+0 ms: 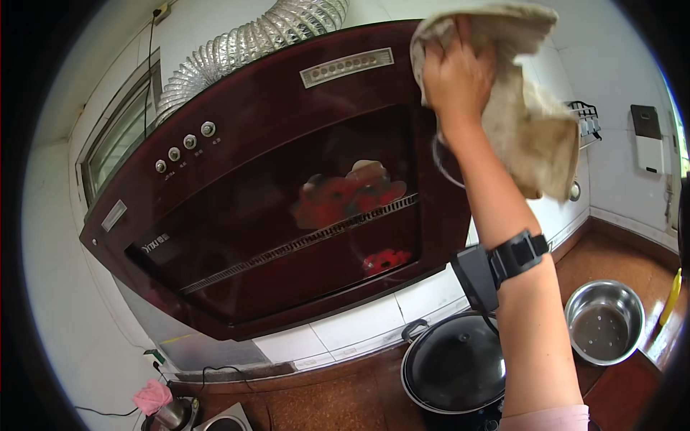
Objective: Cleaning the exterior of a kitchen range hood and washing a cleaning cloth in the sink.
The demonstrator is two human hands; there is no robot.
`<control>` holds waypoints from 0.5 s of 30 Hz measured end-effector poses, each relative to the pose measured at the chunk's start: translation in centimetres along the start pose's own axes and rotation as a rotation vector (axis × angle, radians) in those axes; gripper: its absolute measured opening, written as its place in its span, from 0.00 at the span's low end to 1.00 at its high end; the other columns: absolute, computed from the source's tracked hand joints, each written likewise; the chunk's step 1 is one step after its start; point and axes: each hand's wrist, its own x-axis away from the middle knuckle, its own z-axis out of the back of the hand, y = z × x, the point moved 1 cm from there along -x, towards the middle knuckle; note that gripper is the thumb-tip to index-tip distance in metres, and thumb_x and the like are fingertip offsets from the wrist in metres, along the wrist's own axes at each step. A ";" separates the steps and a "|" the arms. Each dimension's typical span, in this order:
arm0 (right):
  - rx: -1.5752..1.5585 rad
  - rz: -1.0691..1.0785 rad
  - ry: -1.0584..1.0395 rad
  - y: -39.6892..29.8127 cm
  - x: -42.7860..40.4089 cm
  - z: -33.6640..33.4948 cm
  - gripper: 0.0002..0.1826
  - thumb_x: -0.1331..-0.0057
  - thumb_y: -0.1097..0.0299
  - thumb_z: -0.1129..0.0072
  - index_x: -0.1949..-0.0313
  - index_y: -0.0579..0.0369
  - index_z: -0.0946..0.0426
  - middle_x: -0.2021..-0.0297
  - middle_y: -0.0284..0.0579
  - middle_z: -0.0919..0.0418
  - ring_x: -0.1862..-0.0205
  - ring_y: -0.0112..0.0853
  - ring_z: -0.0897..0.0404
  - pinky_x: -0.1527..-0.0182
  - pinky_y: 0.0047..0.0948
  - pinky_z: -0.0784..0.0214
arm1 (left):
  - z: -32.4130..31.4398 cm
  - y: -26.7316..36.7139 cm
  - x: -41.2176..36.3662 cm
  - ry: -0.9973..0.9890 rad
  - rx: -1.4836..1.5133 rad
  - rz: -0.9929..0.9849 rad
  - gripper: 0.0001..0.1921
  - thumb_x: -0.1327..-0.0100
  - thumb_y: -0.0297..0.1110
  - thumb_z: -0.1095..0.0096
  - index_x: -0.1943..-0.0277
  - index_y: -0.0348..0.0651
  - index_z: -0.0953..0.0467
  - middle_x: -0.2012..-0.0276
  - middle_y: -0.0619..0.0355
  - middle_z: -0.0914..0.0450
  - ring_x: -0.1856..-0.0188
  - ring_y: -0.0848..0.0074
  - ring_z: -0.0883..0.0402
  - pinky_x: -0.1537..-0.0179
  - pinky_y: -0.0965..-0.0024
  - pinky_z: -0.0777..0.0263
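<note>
My right hand presses a beige cloth against the upper right corner of a dark red range hood. The cloth's loose part hangs down to the right of my forearm and looks blurred. A black device is strapped to that forearm. Four round knobs sit at the hood's left, and red flower pictures show on its glossy front. My left hand is out of view.
Below the hood, a lidded black pan stands on the stove. A steel bowl of cloudy water is on the brown counter at right. A foil duct runs above the hood. A pink cloth lies at lower left.
</note>
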 end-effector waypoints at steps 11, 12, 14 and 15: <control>-0.168 0.180 -0.388 -0.6 7.8 3.4 0.20 0.37 0.59 0.55 0.48 0.54 0.29 0.55 0.55 0.25 0.49 0.52 0.29 0.43 0.48 0.41 | -1.0 1.3 1.6 0.060 0.075 -0.068 0.33 0.35 0.54 0.52 0.35 0.40 0.39 0.44 0.44 0.28 0.47 0.59 0.25 0.42 0.56 0.36; -0.193 0.136 -0.441 -0.8 5.6 3.1 0.21 0.37 0.58 0.55 0.48 0.53 0.29 0.55 0.54 0.25 0.49 0.51 0.29 0.43 0.47 0.40 | -1.1 1.3 1.5 0.059 0.077 -0.073 0.33 0.35 0.54 0.52 0.35 0.40 0.39 0.44 0.44 0.28 0.47 0.59 0.25 0.42 0.56 0.36; -0.197 0.112 -0.427 -1.2 2.1 2.6 0.21 0.37 0.56 0.54 0.49 0.51 0.28 0.56 0.51 0.24 0.51 0.50 0.28 0.45 0.46 0.39 | -0.8 1.1 1.1 0.047 0.065 -0.039 0.31 0.35 0.53 0.53 0.36 0.40 0.39 0.43 0.43 0.29 0.46 0.59 0.26 0.41 0.56 0.36; -0.187 0.131 -0.353 -1.4 1.2 2.2 0.20 0.37 0.55 0.53 0.50 0.50 0.27 0.57 0.50 0.23 0.52 0.49 0.27 0.47 0.46 0.39 | -0.7 0.8 1.0 0.052 0.067 -0.043 0.31 0.35 0.53 0.53 0.36 0.40 0.39 0.43 0.43 0.29 0.46 0.59 0.26 0.41 0.56 0.36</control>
